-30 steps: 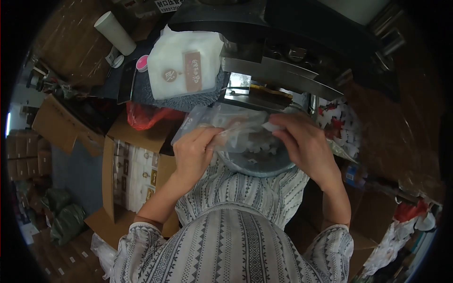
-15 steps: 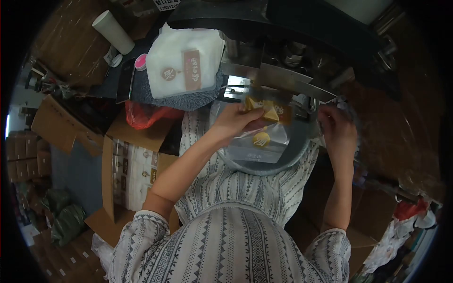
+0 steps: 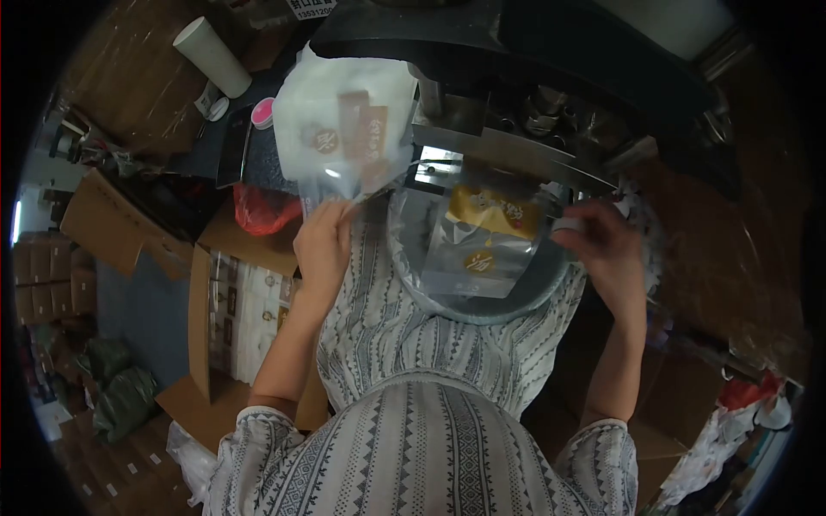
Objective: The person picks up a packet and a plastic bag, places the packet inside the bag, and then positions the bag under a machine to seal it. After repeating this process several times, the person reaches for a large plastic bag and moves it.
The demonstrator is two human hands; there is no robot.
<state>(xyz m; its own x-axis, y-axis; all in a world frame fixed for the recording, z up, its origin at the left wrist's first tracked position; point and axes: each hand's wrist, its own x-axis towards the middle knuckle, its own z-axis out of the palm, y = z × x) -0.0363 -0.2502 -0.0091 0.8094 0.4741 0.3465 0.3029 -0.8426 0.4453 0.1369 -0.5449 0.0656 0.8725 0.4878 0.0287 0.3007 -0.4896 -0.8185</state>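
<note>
My left hand (image 3: 323,249) is closed on the lower edge of a clear plastic pouch (image 3: 372,155) with a brown label, blurred by motion, over the stack of white pouches (image 3: 297,103). In front of me a clear pouch with a gold top band (image 3: 489,245) stands over a round grey basin (image 3: 538,305) on my lap, its top edge close to the metal bar of a machine (image 3: 551,155). To its right, my right hand (image 3: 609,241) is pinched, with a small whitish piece at its fingertips that I cannot make out.
An open carton (image 3: 200,327) of packed pouches stands at my left, below a red plastic bag (image 3: 262,211). A white cup (image 3: 211,56), a phone (image 3: 233,150) and a pink-lidded jar (image 3: 263,113) lie at the back left. Dark machine housing (image 3: 404,34) overhangs the front.
My left hand has let go of the gold-banded pouch and moved left to the stack, where it now grips another pouch. My right hand has shifted slightly left and closer to the gold-banded pouch.
</note>
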